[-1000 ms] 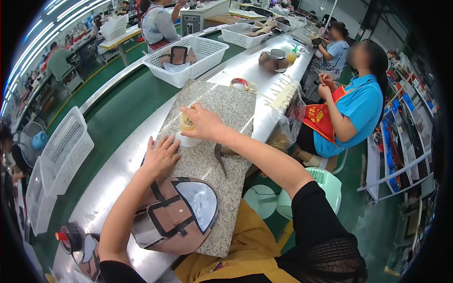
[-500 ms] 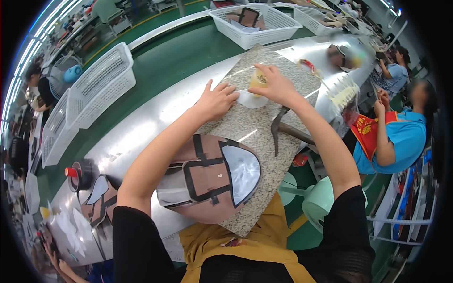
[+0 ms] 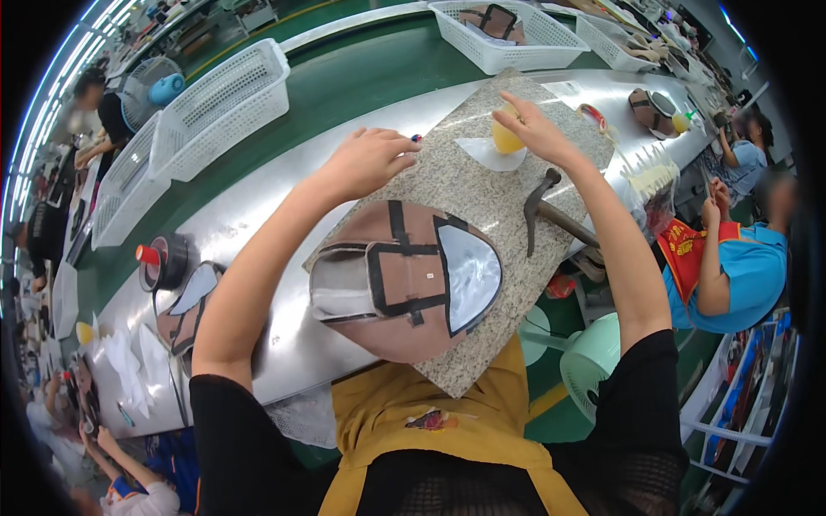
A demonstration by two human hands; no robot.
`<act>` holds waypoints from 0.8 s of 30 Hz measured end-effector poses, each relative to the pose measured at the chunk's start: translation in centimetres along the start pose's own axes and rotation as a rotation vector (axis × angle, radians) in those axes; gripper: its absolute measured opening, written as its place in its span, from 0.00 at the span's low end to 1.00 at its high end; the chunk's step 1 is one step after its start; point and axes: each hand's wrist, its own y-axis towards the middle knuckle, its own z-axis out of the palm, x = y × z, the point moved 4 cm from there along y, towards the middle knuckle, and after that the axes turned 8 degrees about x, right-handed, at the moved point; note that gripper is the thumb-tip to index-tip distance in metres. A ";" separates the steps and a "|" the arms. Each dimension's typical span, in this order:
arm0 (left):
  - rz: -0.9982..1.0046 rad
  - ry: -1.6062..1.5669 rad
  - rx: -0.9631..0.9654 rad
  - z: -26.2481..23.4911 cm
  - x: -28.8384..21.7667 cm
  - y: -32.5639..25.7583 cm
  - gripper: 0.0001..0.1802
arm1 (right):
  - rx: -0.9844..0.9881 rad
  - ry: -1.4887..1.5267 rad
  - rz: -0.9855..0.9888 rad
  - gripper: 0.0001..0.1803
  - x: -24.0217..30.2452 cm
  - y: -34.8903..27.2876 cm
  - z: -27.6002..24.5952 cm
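My right hand (image 3: 540, 131) is at the far part of a speckled stone slab (image 3: 430, 185). Its thumb and fingers curve about a small yellow cup-like container (image 3: 508, 138), which stands on or just over a white rounded sheet (image 3: 478, 155). My left hand (image 3: 370, 161) is held out over the slab's left edge, fingers stretched and holding nothing. Close to its fingertips lies a tiny red and blue item (image 3: 416, 138). Nearer to me, a brown bag panel (image 3: 353, 331) with black strips and a shiny silver patch lies on the slab. A hammer (image 3: 564, 219) rests beside my right forearm.
White plastic baskets (image 3: 225, 107) stand at the left, and another basket (image 3: 508, 53) with brown pieces is at the back. A black tape-like roll (image 3: 172, 262) with a red top sits left on the metal table. A green fan (image 3: 589, 365) is at lower right. Co-workers sit nearby.
My view has shifted, so the scene sits further right. My left hand has moved away from the white sheet. The right hand stays at the yellow container, which now looks closer to the sheet's middle.
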 end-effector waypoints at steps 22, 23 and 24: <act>0.093 0.099 -0.010 1.9 -6.7 -19.4 0.16 | -0.246 0.469 -0.182 0.17 9.4 -24.9 -0.7; 0.091 0.163 -0.016 3.1 -6.3 -19.3 0.17 | -0.216 0.514 -0.157 0.17 9.3 -26.1 -0.2; 0.087 0.192 -0.029 4.2 -6.0 -19.2 0.21 | -0.180 0.572 -0.140 0.17 9.2 -26.9 0.6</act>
